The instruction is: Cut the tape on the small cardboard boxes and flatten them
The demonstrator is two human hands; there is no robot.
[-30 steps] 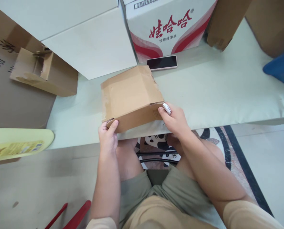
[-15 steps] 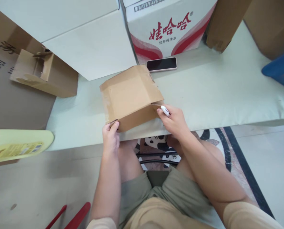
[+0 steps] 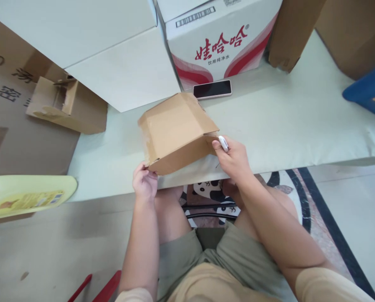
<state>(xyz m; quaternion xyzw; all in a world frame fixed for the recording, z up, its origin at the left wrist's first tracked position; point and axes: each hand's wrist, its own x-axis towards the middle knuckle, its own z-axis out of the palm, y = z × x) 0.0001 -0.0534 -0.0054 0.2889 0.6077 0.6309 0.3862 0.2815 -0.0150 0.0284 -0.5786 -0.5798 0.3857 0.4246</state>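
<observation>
A small brown cardboard box lies tilted near the front edge of the table, its interior turned up towards me. At its near left corner, my left hand has its fingers curled round the cardboard. My right hand is closed at the near right corner, with the thumb against a side flap. A small white object with a rounded end sticks out of that same hand; the rest of it is hidden in the palm, so its kind is unclear.
Behind the box lies a phone against a white and red water carton. White boxes stand at back left, beside an open carton. A yellow-green container is at left, a blue one at right.
The box has shifted slightly right and tilted more, its near left corner moving right. My left hand has slipped a little lower on that corner; my right hand has moved slightly right.
</observation>
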